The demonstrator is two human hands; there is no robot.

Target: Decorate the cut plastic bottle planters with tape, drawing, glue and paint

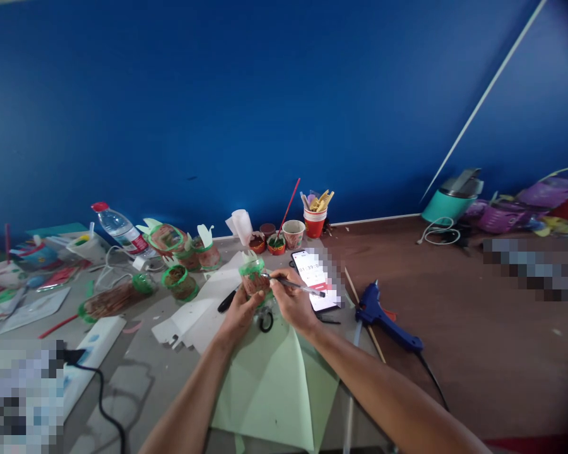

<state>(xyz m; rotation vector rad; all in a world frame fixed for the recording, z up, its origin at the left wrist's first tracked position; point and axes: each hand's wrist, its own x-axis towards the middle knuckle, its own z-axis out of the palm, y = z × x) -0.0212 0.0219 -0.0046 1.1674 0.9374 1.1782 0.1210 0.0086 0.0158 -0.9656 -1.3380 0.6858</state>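
Note:
My left hand (245, 310) is wrapped round a small clear cup (252, 277) with brown sides and a green rim, holding it upright. A pen (303, 288) is pinched in my right hand (291, 301), its inner end touching or close to the cup's side. Under my hands lies a pale green sheet (269, 378). Black-handled scissors (266, 320) rest just below the cup, partly hidden. A black marker (227, 301) lies beside my left hand on white paper (194, 315).
A phone (315, 271) showing a timer lies right of my hands. Further right is a blue hot glue gun (383, 318) with a cord. Similar green-rimmed cups (180, 282), a water bottle (123, 230) and a paper cup of plastic cutlery (315, 221) stand towards the blue wall.

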